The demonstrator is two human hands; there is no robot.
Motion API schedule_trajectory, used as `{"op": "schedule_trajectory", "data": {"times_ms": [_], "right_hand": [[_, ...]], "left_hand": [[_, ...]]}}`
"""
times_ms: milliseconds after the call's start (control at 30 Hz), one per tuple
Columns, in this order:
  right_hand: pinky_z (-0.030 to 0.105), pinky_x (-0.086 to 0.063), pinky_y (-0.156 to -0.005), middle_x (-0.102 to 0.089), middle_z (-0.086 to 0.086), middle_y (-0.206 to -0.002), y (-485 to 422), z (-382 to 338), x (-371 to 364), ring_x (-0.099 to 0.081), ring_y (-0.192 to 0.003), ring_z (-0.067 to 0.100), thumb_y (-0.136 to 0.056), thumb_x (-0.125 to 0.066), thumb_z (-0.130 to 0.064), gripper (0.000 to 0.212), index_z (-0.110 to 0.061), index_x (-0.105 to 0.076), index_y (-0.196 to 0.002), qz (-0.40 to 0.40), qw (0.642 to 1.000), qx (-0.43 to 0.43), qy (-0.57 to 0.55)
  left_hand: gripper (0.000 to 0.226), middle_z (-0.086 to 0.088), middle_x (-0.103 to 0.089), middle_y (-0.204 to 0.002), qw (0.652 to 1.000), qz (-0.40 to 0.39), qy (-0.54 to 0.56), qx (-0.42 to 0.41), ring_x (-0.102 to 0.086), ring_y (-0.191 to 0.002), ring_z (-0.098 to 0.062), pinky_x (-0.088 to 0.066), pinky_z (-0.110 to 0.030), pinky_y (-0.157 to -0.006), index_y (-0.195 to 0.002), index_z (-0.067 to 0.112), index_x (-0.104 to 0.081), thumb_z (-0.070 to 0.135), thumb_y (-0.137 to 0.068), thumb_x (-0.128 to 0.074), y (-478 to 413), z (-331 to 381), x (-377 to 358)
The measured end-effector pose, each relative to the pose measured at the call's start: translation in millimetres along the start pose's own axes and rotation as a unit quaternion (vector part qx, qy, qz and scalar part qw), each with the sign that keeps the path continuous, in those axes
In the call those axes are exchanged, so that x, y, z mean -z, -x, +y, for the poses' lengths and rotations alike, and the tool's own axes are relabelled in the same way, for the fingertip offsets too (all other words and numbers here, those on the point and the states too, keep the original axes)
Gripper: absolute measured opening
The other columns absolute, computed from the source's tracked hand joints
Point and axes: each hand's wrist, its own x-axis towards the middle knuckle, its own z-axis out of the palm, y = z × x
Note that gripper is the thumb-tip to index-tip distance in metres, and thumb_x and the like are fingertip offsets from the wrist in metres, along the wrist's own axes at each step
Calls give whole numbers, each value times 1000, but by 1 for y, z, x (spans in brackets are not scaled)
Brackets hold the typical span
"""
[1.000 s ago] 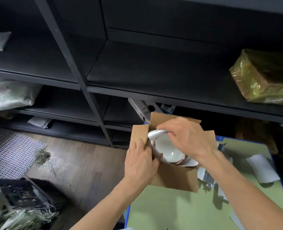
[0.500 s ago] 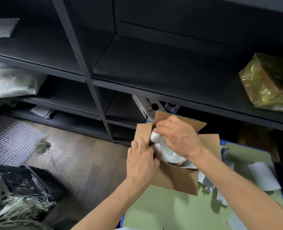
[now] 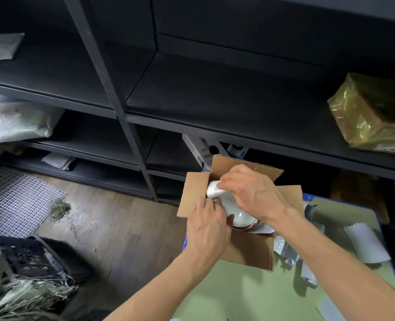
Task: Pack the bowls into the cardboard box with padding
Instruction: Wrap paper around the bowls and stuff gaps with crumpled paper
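gripping padding (image 3: 214, 193), seemingly, under right hand (image 3: 249, 193) fingertips

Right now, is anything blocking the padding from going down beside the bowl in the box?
Nothing visible. The box has its flaps open; the right hand pinches the padding at the back-left corner, next to the bowl. The left hand lies on the left wall beside it.

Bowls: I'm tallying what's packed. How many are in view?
1. A white bowl sits in the box, beside the padding in the right hand; the left hand holds the box wall. More may be hidden beneath.
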Motion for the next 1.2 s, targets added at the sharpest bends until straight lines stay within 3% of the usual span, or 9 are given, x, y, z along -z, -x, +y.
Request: {"op": "schedule_trajectory", "data": {"times_ms": [67, 267, 400, 533, 700, 867, 967, 1033, 1200], "right_hand": [[31, -56, -53, -70, -12, -100, 2, 4, 0, -62, -98, 17, -67, -76, 7, 44, -22, -77, -100, -5, 1000, 3, -1], [21, -47, -57, -70, -15, -100, -11, 3, -1, -61, -99, 14, -64, -74, 6, 46, -28, -75, -96, -50, 996, 68, 12], [23, -54, -63, -71, -19, -104, -21, 7, 1, -60, -101, 11, -70, -74, 3, 46, -31, -76, -101, -87, 991, 104, -7], [15, -37, -61, -70, -22, -104, -26, 5, 6, -60, -100, 10, -71, -76, -1, 46, -35, -75, -101, -129, 982, 139, -12], [16, -41, -65, -68, -20, -105, -29, -3, -5, -56, -99, 12, -90, -62, -16, 25, -35, -73, -103, -156, 976, 153, 17], [29, -49, -87, -64, -14, -104, -31, -9, -14, -52, -105, 14, -96, -50, -21, 20, -28, -68, -103, -205, 971, 120, -22], [30, -40, -106, -56, -12, -129, -25, 8, 0, -49, -124, 11, -94, -54, -21, 31, -28, -62, -123, -197, 975, 69, -75], [33, -44, -104, -54, -11, -135, -22, 16, 7, -49, -127, 10, -95, -56, -24, 32, -30, -61, -127, -177, 980, 43, -79], [29, -49, -90, -64, -13, -109, -26, -1, -6, -55, -106, 11, -94, -58, -17, 24, -34, -71, -106, -196, 976, 54, -74]], "left_hand": [[33, -1, -56, -66, 1000, -16, -21, -13, -47, -66, -19, -42, -31, -60, -79, 14, -65, 46, -79, -73, 1, 2, 0], [48, -4, -56, -56, 999, -34, -28, -2, -52, -49, -19, -40, -23, -48, -70, 8, -69, 37, -39, -94, 2, 20, 11], [54, -3, -56, -56, 998, -41, -28, 25, -51, -49, -17, -38, -25, -48, -76, 8, -70, 41, -40, -92, 3, 24, 7], [51, 0, -57, -60, 999, -22, -18, 47, -52, -51, -17, -38, -26, -50, -84, 10, -70, 37, -45, -90, 7, 23, 3], [52, -2, -65, -71, 998, 3, -36, 48, -57, -59, -18, -45, -27, -57, -96, 9, -74, 37, -54, -86, 11, 20, -3], [50, -3, -69, -79, 998, 17, -51, 44, -60, -66, -18, -49, -28, -63, -100, 9, -74, 41, -63, -81, 14, 18, -8], [52, -1, -67, -77, 996, 33, -75, 24, -59, -66, -17, -47, -27, -65, -106, 8, -74, 43, -68, -78, 18, 16, -9], [57, -3, -67, -75, 995, 39, -84, 24, -60, -65, -18, -49, -27, -64, -108, 4, -74, 43, -67, -81, 18, 18, -7], [59, -4, -65, -70, 995, 32, -88, 22, -58, -61, -18, -47, -28, -59, -105, 4, -74, 46, -66, -83, 16, 17, -5]]}}
